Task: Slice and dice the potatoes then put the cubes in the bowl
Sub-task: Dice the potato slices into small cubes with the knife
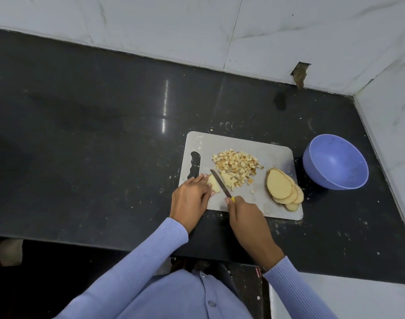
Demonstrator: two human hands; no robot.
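A grey cutting board [272,155] lies on the black counter. On it sits a heap of potato cubes [235,166] and, at the right, a fanned stack of potato slices [283,188]. My left hand [192,196] presses its fingertips on a partly cut potato slice piece [213,184] near the board's left edge. My right hand [247,217] grips a yellow-handled knife [221,183], its blade lying across the board just right of that piece. A blue bowl [335,162], with nothing visible inside, stands to the right of the board.
The black counter [93,134] stretches far to the left. White tiled walls meet in a corner at the back right, close behind the bowl. Small potato crumbs dot the counter around the board. The counter's front edge runs just below my wrists.
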